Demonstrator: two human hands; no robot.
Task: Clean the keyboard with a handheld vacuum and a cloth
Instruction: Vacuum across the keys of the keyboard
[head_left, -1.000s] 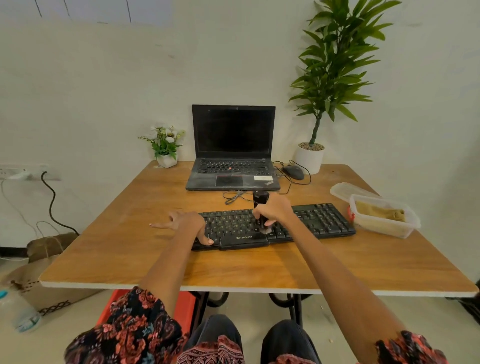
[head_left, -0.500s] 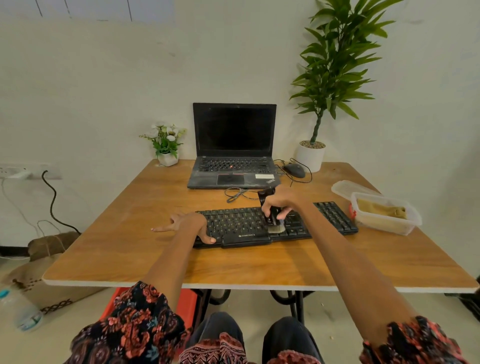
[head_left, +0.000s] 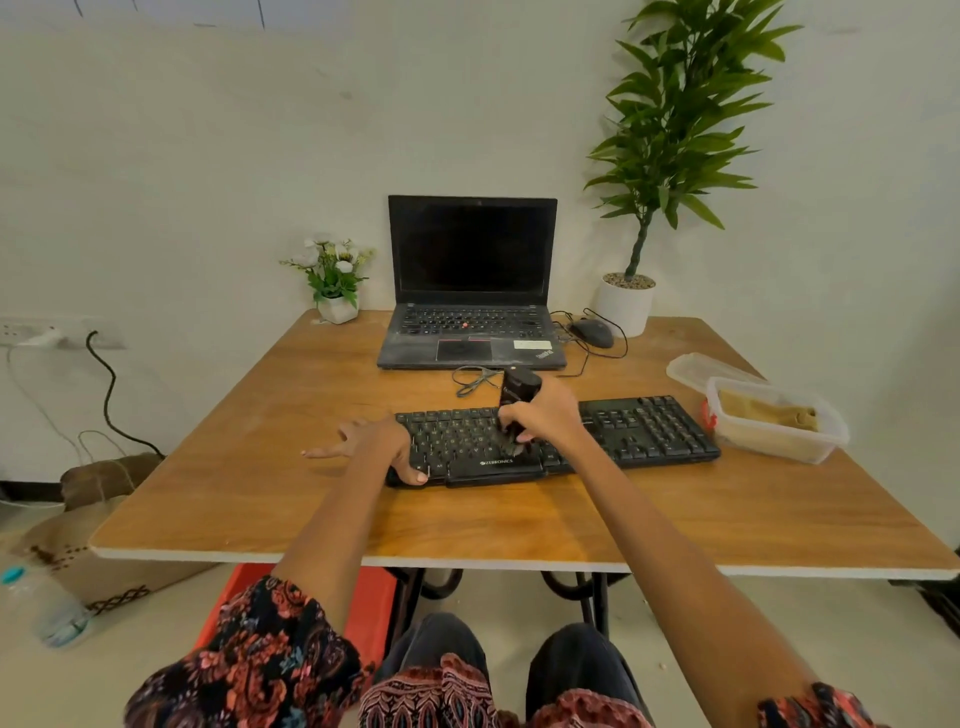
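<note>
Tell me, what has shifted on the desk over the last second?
The right hand slid the handheld vacuum rightward along the keyboard, then back left to the middle, gripping it throughout. The left hand stayed at the keyboard's left end, and the keyboard and laptop kept their places.

A square wooden table (head_left: 260, 467) with a pale edge carried a black full-size keyboard (head_left: 639, 431) near its front middle. Behind that sat an open black laptop (head_left: 470, 291), a dark corded mouse (head_left: 592, 332) just to its right, a small white pot of white flowers (head_left: 335, 280) at the far left corner, a tall green plant in a white pot (head_left: 626, 306) at the far right, and a clear plastic tub holding a tan cloth (head_left: 774, 421) beside its loose lid (head_left: 701, 369).
</note>
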